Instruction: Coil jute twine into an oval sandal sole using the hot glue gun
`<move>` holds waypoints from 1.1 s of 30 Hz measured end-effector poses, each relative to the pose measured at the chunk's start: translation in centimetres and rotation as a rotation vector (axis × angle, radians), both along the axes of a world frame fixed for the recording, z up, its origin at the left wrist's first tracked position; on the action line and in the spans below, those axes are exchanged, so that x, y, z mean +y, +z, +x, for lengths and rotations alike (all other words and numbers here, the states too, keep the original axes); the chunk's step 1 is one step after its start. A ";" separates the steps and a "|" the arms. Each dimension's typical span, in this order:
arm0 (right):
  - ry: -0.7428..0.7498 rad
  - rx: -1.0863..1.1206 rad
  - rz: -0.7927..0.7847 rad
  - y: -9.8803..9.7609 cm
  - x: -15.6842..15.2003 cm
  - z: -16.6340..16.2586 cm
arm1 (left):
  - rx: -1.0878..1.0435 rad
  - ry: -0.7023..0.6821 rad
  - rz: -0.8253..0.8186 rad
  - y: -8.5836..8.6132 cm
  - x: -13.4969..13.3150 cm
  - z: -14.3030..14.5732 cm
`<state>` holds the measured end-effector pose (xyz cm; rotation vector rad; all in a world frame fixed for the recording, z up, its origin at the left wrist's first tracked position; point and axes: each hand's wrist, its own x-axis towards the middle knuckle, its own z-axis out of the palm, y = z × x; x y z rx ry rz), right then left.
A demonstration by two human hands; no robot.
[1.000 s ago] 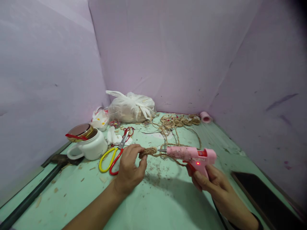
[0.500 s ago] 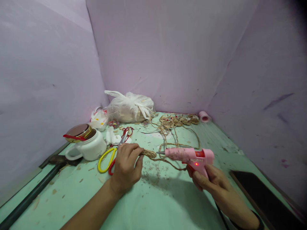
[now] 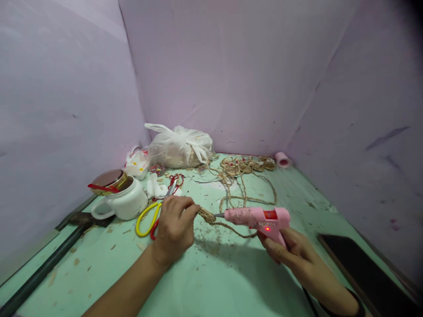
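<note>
My left hand (image 3: 174, 226) is closed, pinching a small coil of jute twine (image 3: 206, 215) just above the green table (image 3: 218, 281). My right hand (image 3: 291, 255) grips the handle of a pink glue gun (image 3: 259, 218) whose red light is on. The gun's metal nozzle points left and nearly touches the coil. A loose strand of twine runs from the coil under the gun toward a tangle of jute twine (image 3: 243, 169) at the back.
Yellow-and-red scissors (image 3: 153, 215) lie beside my left hand. A white mug (image 3: 124, 203) with a gold lid stands at left, near a dark bar (image 3: 49, 266). A white plastic bag (image 3: 180, 147) and pink roll (image 3: 283, 160) sit by the purple wall. A dark phone (image 3: 360, 268) lies at right.
My left hand turned the coil slightly and shifted left. The glue gun dropped a little and moved left, its nozzle closing on the coil.
</note>
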<state>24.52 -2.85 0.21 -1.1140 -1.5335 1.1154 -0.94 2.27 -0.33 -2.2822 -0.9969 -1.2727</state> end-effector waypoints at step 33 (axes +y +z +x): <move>-0.013 -0.066 -0.018 0.4 0.1 -0.1 | -0.059 -0.134 -0.082 -0.3 -0.6 0.7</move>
